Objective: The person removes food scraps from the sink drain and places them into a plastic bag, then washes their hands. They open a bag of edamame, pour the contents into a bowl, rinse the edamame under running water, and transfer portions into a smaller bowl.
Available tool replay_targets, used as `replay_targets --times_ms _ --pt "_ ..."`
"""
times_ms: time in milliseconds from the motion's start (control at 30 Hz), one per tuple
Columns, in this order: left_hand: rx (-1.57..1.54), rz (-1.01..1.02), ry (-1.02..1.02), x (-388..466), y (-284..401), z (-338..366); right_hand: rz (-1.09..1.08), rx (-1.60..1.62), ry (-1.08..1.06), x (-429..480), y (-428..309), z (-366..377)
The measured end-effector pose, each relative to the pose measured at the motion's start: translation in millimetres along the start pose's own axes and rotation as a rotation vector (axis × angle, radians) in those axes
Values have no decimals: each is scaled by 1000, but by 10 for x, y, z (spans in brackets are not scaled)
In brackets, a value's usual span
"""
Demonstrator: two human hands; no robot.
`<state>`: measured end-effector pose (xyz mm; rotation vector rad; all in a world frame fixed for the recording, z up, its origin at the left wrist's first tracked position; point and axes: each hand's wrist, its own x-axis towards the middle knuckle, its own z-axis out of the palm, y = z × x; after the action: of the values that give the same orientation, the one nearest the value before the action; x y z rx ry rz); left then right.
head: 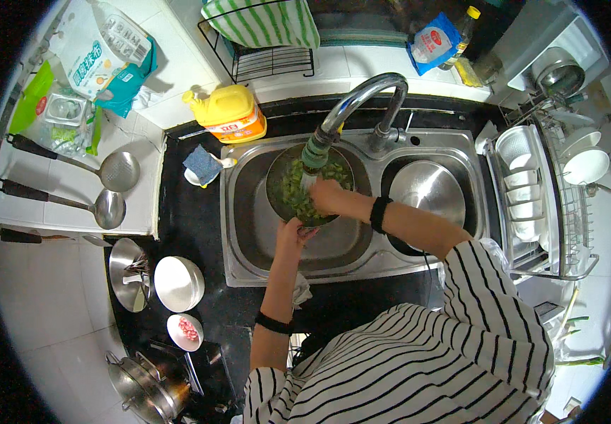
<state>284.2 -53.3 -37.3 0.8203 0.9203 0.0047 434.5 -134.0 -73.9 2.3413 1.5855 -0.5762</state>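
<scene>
A metal bowl of chopped green vegetables is held over the left basin of a steel double sink. My left hand grips the bowl's near rim, thumb on top. My right hand is inside the bowl among the greens, its fingertips partly hidden, so whether it holds any cannot be told. Water runs from the chrome faucet through its green nozzle beside my right hand. An upturned-looking steel bowl lies in the right basin, partly behind my right forearm.
A yellow detergent jug and a blue sponge stand left of the sink. White bowls, one small bowl of pink pieces, and a steel pot are at lower left. A dish rack stands at right.
</scene>
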Motion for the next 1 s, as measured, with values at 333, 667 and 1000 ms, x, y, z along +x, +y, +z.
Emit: replay_targets --times_ms 333,667,1000 --pt "-103 -82 -63 118 -20 -107 -75 445 354 -53 -171 -227" --pt "-38 13 1 99 -65 -148 -102 -193 405 -39 109 -122" --pt "1 -54 10 142 -102 -168 87 701 576 -18 -175 -97"
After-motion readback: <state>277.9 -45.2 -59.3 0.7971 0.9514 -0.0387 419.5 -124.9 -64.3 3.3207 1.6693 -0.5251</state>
